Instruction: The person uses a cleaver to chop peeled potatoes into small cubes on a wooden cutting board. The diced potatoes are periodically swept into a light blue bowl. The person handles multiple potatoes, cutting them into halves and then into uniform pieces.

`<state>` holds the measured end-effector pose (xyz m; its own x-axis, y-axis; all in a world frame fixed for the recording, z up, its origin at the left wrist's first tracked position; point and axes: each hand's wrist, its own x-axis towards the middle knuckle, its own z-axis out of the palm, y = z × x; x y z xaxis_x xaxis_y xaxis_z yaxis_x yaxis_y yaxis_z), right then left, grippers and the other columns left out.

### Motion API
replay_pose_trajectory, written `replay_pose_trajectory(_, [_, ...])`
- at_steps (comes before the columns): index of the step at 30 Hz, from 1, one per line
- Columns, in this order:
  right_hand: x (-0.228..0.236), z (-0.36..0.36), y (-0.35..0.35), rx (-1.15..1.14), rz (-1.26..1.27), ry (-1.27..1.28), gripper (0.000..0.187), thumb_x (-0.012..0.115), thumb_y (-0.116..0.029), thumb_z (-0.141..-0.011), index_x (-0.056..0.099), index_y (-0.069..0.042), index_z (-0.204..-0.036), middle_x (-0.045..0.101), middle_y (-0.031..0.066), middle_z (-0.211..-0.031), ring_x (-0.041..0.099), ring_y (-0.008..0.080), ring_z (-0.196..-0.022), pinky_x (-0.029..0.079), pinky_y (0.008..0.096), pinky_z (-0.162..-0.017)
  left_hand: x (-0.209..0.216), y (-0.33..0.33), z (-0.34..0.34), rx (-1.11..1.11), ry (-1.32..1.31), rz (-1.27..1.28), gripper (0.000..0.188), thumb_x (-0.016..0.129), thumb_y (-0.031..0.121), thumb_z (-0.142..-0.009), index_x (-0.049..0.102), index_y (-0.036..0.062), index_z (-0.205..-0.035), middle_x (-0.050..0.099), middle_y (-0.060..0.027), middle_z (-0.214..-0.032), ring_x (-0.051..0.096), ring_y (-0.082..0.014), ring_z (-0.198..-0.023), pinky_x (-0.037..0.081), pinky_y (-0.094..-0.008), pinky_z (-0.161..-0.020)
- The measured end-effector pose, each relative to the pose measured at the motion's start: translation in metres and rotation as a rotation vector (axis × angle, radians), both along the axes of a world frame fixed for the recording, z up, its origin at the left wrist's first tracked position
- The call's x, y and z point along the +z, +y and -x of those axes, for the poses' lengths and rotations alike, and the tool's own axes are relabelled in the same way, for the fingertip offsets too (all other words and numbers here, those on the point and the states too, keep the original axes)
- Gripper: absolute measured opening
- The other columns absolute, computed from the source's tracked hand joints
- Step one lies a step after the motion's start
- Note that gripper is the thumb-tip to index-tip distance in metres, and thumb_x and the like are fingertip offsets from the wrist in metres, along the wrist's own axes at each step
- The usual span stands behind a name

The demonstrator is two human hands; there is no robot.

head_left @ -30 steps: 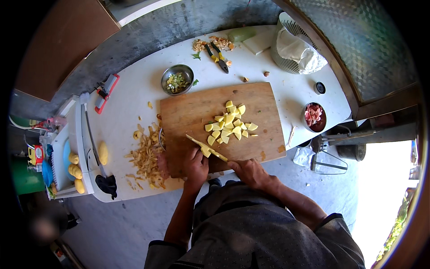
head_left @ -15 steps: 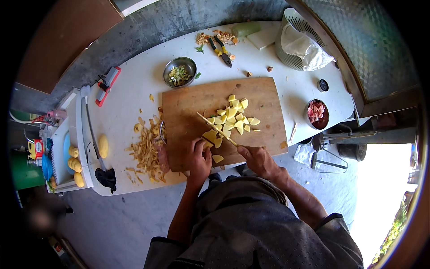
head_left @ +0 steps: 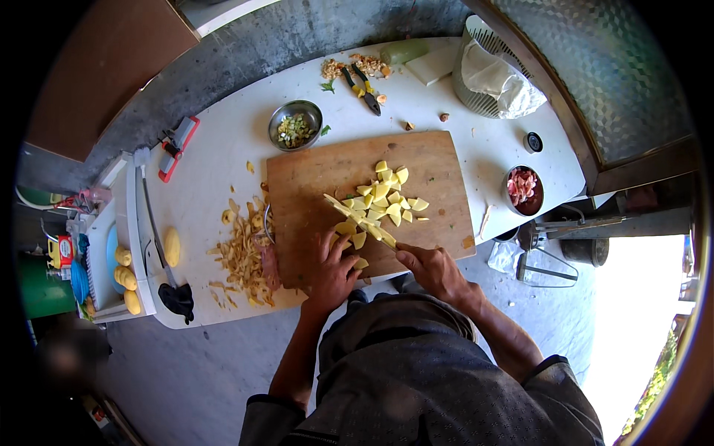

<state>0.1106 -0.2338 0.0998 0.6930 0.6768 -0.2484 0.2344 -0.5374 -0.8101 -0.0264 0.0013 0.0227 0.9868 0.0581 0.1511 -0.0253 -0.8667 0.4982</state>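
Note:
My right hand (head_left: 431, 273) grips a kitchen knife (head_left: 357, 218) by its handle. Its blade slants to the upper left across the wooden cutting board (head_left: 297, 178), with pale potato slices along its side. To the left of the blade is my left hand (head_left: 332, 276), fingers apart, its fingertips by cut potato pieces (head_left: 358, 240) near the board's front edge. One more potato piece (head_left: 361, 264) lies beside its fingers. Beyond the knife, a loose heap of potato chunks (head_left: 381, 193) covers the middle of the board.
Potato peelings (head_left: 245, 253) are spread left of the board, near a whole peeled potato (head_left: 172, 247). Behind the board stands a metal bowl (head_left: 296, 125) of chopped greens, with pliers (head_left: 362, 89) farther back. A bowl of cut meat (head_left: 523, 190) sits at the right, below a plastic basket (head_left: 483, 82).
The knife blade has turned so its flat side shows more, with slices against it. My left hand's fingers have spread from a tighter curl and moved slightly. The view has shifted a little.

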Motion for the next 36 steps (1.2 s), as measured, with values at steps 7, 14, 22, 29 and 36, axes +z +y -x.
replay_pose_trajectory(7, [0.006,-0.001,-0.008,0.001,0.006,-0.055,0.042,0.061,-0.039,-0.112,0.076,-0.005,-0.133,0.073,0.0281,-0.083,0.075,0.0481,-0.085,0.058,0.0539,-0.077,-0.003,-0.005,-0.032,-0.011,0.004,-0.018,0.024,0.082,0.014,-0.087,0.08,0.0025,-0.108,0.059,-0.0207,-0.148,0.038,-0.0469,-0.153,0.029,-0.0661,-0.128])
replay_pose_trajectory(14, [0.03,-0.007,-0.012,0.029,0.121,-0.082,0.044,0.067,-0.041,-0.109,0.072,-0.005,-0.135,0.073,0.0254,-0.079,0.075,0.0466,-0.078,0.058,0.0531,-0.073,-0.017,0.012,-0.069,0.125,-0.043,0.001,0.035,0.083,0.009,-0.084,0.076,0.0027,-0.118,0.067,-0.0181,-0.136,0.06,-0.042,-0.125,0.051,-0.0536,-0.106])
replay_pose_trajectory(22, [0.017,-0.011,-0.026,-0.055,0.089,-0.131,0.039,0.072,-0.033,-0.105,0.059,-0.002,-0.125,0.078,0.0227,-0.087,0.078,0.0412,-0.082,0.06,0.0524,-0.077,0.042,0.002,-0.059,0.507,-0.534,0.246,0.02,0.072,0.004,-0.1,0.075,-0.0014,-0.119,0.068,-0.0148,-0.131,0.064,-0.0325,-0.125,0.051,-0.0456,-0.111])
replay_pose_trajectory(29, [0.008,-0.015,-0.03,0.034,0.118,-0.241,0.031,0.073,-0.027,-0.101,0.057,-0.006,-0.116,0.078,0.0206,-0.086,0.077,0.0439,-0.082,0.059,0.0542,-0.076,0.07,-0.042,-0.101,-0.288,-0.165,0.13,0.027,0.076,0.008,-0.098,0.079,0.0063,-0.124,0.074,-0.0071,-0.138,0.058,-0.0298,-0.145,0.038,-0.053,-0.126])
replay_pose_trajectory(36, [0.007,-0.014,-0.041,0.045,0.149,-0.297,0.03,0.073,-0.028,-0.101,0.057,-0.006,-0.115,0.076,0.0199,-0.084,0.076,0.0432,-0.082,0.059,0.0529,-0.073,0.032,-0.051,-0.124,-0.363,-0.157,0.173,0.02,0.078,0.01,-0.095,0.081,0.0069,-0.115,0.078,-0.0051,-0.129,0.061,-0.0297,-0.14,0.043,-0.0503,-0.122])
